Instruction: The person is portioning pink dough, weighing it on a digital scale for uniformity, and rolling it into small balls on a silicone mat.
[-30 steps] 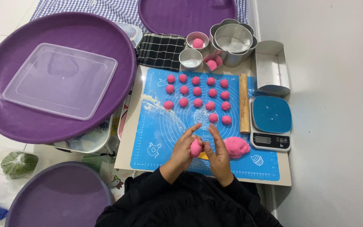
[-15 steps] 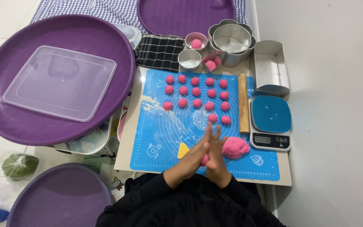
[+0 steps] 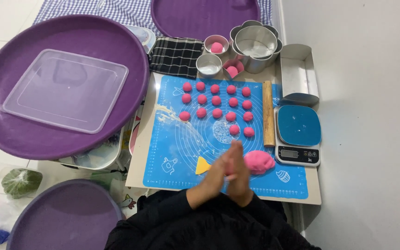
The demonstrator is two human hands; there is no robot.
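Observation:
My left hand (image 3: 216, 178) and my right hand (image 3: 240, 173) are pressed palm to palm over the near edge of the blue baking mat (image 3: 181, 139), with a small piece of pink dough between them, barely showing. A pink dough lump (image 3: 260, 161) lies just right of my hands. Several small pink dough balls (image 3: 216, 100) sit in rows on the far half of the mat. A yellow scraper (image 3: 202, 166) lies left of my hands.
A wooden rolling pin (image 3: 268, 113) lies along the mat's right edge, beside a blue kitchen scale (image 3: 298, 134) and a metal loaf tin (image 3: 297, 71). Metal moulds (image 3: 255, 41) and a checked cloth (image 3: 176, 55) stand behind. Purple trays (image 3: 130, 60) with a clear lid (image 3: 65, 90) sit left.
My hands have closed from cupping the dough piece with fingers apart to flat palms pressed together, shifting slightly right and nearer the mat's front edge.

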